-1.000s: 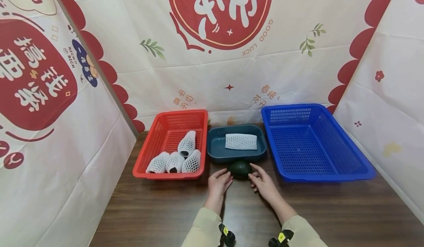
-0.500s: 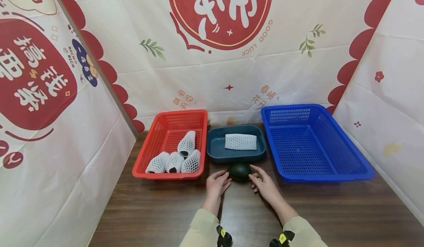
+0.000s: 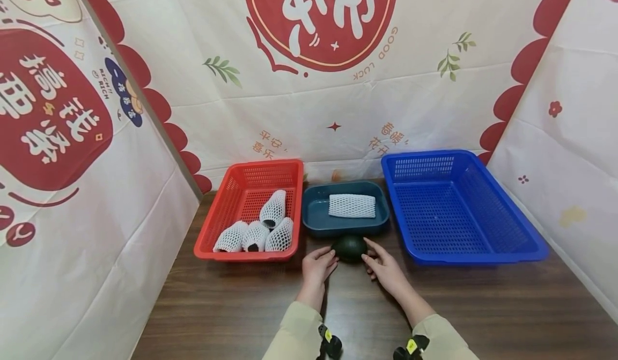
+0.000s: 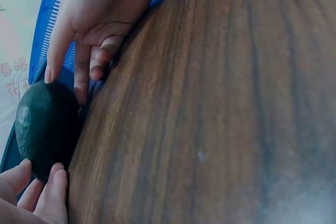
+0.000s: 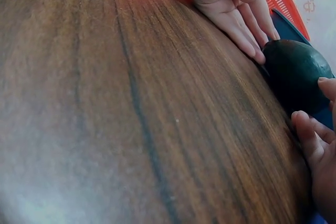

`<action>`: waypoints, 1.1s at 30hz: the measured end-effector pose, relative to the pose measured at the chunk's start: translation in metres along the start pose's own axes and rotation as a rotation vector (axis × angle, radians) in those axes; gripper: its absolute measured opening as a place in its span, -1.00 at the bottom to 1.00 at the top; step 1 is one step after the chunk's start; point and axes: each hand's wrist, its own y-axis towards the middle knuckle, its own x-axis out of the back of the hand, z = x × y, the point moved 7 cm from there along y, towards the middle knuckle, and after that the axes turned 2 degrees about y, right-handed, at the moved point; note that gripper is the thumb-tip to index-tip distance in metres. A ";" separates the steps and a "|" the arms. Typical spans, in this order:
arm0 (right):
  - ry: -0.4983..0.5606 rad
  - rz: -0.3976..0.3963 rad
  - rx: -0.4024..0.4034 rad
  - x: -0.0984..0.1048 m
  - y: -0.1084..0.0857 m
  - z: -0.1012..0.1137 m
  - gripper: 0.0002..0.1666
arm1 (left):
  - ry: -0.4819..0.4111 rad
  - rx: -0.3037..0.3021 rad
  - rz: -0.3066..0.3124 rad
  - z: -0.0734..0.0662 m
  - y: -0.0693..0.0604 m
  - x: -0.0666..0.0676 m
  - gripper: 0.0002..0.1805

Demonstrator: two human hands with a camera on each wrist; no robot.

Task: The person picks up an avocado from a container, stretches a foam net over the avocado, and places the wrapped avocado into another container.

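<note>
A dark green avocado (image 3: 350, 249) lies on its side on the wooden table, just in front of the teal tray (image 3: 309, 226). My left hand (image 3: 316, 270) holds its left end with thumb and fingertips. At the other end, my right hand (image 3: 386, 270) holds it the same way. Up close in the left wrist view, the avocado (image 4: 46, 124) sits between the fingertips of both hands. A white foam net sleeve (image 3: 352, 206) lies flat in the tray.
On the left stands a red basket (image 3: 208, 236) with several dark fruits in white foam nets (image 3: 273, 210). A blue basket (image 3: 434, 215) stands on the right. Printed cloth (image 3: 309, 102) hangs behind and at both sides.
The left hand and avocado shift very slightly and return. Otherwise both hands keep their places at its ends.
</note>
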 end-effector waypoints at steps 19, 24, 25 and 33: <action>0.049 0.046 -0.035 0.001 -0.005 0.015 -0.40 | -0.019 -0.059 0.033 -0.001 -0.006 0.007 -0.60; 0.033 0.021 -0.024 0.002 -0.002 0.003 -0.42 | -0.003 -0.050 0.037 -0.004 -0.012 0.010 -0.59; 0.034 0.020 -0.018 0.002 -0.002 0.002 -0.42 | -0.002 -0.040 0.036 -0.005 -0.013 0.011 -0.59; 0.049 0.025 0.003 0.005 -0.004 0.002 -0.45 | 0.015 -0.003 0.047 -0.002 -0.014 0.015 -0.58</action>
